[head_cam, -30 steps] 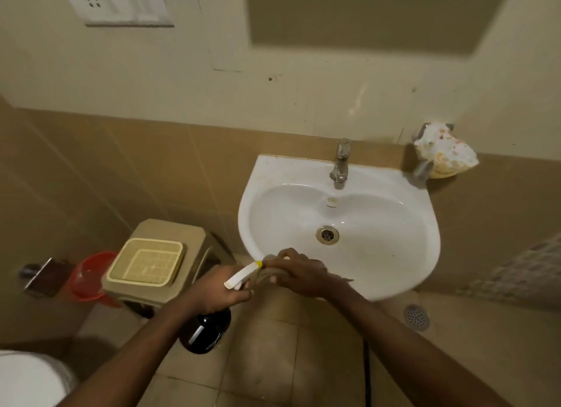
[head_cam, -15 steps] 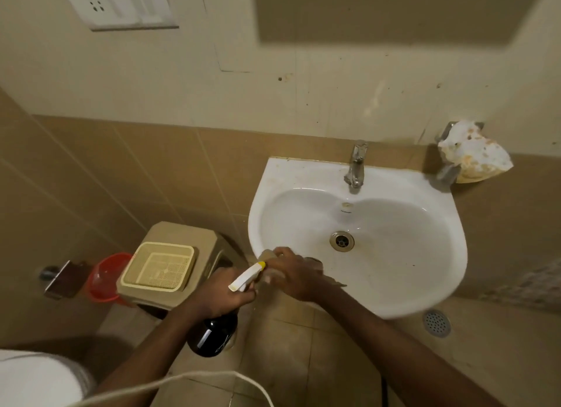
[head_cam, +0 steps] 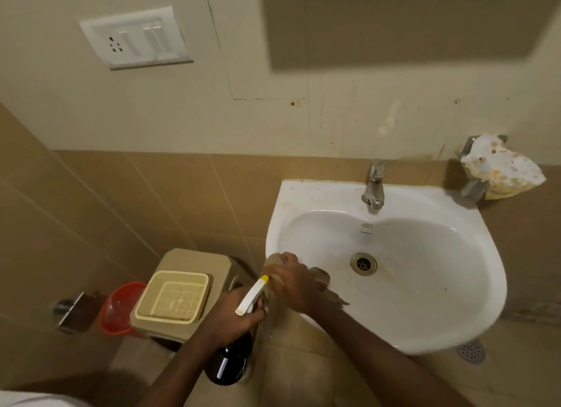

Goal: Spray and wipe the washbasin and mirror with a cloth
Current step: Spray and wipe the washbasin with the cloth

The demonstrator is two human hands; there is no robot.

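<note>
Tan glossy tiles run under a cream wall behind the white ceramic washbasin [head_cam: 425,285], whose rounded bowl now sits farther right than a moment ago. The right hand [head_cam: 296,285], fingers curled, presses a crumpled brown cloth [head_cam: 321,280] onto the basin's near-left rim, slightly farther back than before. The left hand [head_cam: 235,315] grips the dark spray bottle [head_cam: 230,364] by its white trigger head, just beside the rim.

No legible text (bottle label blurred).
</note>
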